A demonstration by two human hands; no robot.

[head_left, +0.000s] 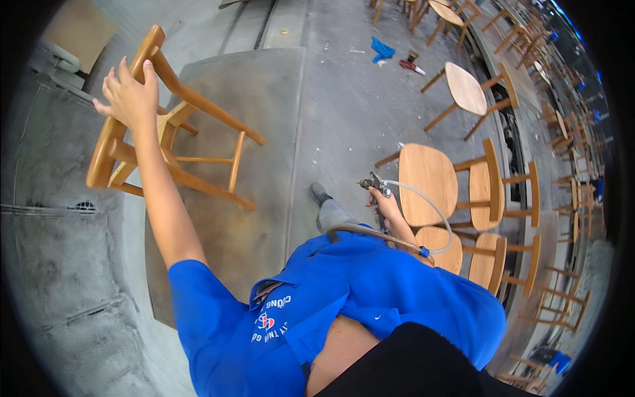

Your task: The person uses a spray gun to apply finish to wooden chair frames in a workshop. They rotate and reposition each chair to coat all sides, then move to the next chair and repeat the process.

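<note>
The left hand, fingers splayed, lies against the top rail of the wooden chair, apparently to steady it over the left edge of the stained panel. The right hand grips a spray gun, seemingly held off to keep its hose clear of the chair.

A crumpled blue cloth is noted on the grey floor; near it, a dark-red object with a white end is observed, kind not determined. A pale-seated wooden chair is seen apart from a close-set wooden chair cluster. Further chairs are recorded toward the upper right. At upper left, a tan panel is seen.
</note>
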